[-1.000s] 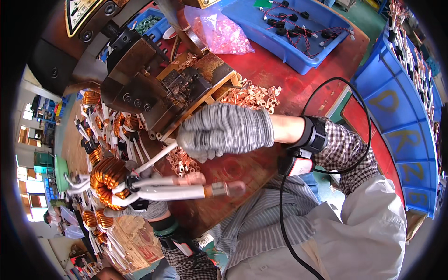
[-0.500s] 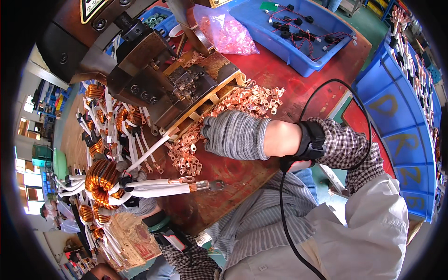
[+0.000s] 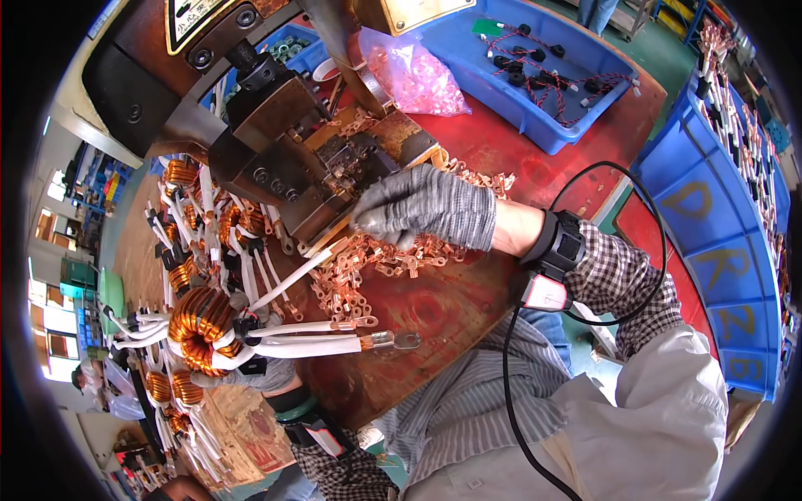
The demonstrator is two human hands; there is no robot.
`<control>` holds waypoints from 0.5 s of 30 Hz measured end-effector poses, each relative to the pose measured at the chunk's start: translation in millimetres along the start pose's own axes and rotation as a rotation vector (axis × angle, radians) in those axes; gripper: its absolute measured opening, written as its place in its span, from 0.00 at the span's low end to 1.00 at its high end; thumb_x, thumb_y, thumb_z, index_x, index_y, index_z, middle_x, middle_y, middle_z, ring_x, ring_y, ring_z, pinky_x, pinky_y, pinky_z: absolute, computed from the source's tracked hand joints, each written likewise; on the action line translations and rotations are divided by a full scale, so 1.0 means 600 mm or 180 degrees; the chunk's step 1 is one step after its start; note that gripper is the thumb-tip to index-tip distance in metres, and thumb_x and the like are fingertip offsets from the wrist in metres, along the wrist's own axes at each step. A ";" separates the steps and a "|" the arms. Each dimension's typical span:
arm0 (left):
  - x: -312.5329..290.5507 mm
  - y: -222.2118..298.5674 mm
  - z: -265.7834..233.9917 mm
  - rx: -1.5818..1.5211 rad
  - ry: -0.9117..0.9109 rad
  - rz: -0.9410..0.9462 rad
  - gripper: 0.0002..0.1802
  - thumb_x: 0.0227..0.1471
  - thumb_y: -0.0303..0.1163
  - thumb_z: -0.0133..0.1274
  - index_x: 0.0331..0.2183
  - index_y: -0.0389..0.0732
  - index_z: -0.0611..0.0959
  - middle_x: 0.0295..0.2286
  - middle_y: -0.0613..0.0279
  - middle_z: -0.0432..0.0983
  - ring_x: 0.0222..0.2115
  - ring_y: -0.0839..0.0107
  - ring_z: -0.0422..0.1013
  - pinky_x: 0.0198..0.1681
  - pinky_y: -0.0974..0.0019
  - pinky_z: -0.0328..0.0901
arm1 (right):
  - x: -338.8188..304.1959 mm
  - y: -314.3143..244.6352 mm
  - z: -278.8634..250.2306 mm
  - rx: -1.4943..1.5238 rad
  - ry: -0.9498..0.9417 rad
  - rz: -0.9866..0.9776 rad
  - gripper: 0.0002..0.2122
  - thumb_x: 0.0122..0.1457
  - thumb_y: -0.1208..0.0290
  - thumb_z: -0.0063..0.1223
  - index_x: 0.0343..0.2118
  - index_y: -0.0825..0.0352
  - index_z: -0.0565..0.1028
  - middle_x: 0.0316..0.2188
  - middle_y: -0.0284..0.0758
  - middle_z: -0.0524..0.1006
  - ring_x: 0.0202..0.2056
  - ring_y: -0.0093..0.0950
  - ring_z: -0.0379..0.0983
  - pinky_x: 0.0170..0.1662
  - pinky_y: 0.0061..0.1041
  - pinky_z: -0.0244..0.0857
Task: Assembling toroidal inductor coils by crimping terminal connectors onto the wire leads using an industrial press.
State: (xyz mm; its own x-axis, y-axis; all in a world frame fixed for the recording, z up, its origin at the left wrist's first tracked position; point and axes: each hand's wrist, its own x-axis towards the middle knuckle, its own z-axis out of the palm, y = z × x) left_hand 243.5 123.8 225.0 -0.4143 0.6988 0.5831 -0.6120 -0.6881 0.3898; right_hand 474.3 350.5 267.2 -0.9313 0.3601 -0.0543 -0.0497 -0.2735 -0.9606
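My left hand, in a grey knit glove, grips a copper-wound toroidal coil by its base and leads. Thick white leads run right from the coil, some ending in copper ring terminals. One white lead slants up toward the press. My right hand, also gloved, is closed with its fingertips together beside the press die, just above that lead's end. What its fingers hold, if anything, is hidden. Loose copper terminals lie heaped below and behind this hand.
A dark metal press stands at the upper left. More coils with white leads lie to its left. Behind are a bag of pink-looking pieces and a blue tray with wired black parts. A blue bin stands right.
My right hand has risen from the terminal heap toward the press die, its fingers now turned to the left lead's end. My left hand still holds the coil, shifted slightly right in view.
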 end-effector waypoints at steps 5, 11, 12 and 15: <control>-0.003 0.018 -0.015 0.0000 0.0211 -0.0246 0.56 0.29 0.61 0.55 0.54 0.43 0.49 0.48 0.49 0.54 0.45 0.53 0.56 0.49 0.42 0.50 | 0.013 0.007 0.015 -0.0345 -0.0245 -0.0507 0.08 0.50 0.72 0.51 0.33 0.65 0.75 0.24 0.28 0.74 0.22 0.17 0.68 0.26 0.15 0.67; -0.022 0.061 -0.081 0.0520 0.0563 -0.0656 0.57 0.26 0.63 0.56 0.53 0.43 0.52 0.46 0.50 0.57 0.43 0.56 0.58 0.46 0.47 0.54 | 0.015 -0.005 0.013 -0.0871 -0.0387 -0.0742 0.07 0.50 0.74 0.49 0.32 0.66 0.75 0.22 0.30 0.74 0.21 0.17 0.68 0.23 0.17 0.65; -0.028 0.051 -0.077 0.0995 0.1204 0.0042 0.56 0.26 0.63 0.56 0.52 0.43 0.53 0.44 0.50 0.58 0.43 0.57 0.59 0.45 0.49 0.56 | 0.017 -0.007 0.012 -0.0916 -0.0384 -0.0724 0.07 0.50 0.74 0.48 0.32 0.67 0.75 0.22 0.30 0.74 0.20 0.17 0.68 0.23 0.16 0.65; 0.023 0.009 0.017 -0.0068 -0.0434 -0.0956 0.55 0.26 0.64 0.56 0.52 0.44 0.55 0.44 0.51 0.60 0.42 0.58 0.60 0.43 0.50 0.57 | 0.018 -0.015 0.018 -0.0657 -0.0469 -0.0726 0.07 0.50 0.74 0.48 0.32 0.67 0.75 0.23 0.30 0.74 0.20 0.17 0.68 0.23 0.16 0.65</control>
State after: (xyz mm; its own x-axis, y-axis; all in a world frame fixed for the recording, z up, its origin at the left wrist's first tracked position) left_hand 241.4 127.9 242.2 -0.1200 0.8362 0.5351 -0.7078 -0.4500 0.5446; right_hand 460.7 347.4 278.2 -0.9475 0.2543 0.1939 -0.2028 -0.0091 -0.9792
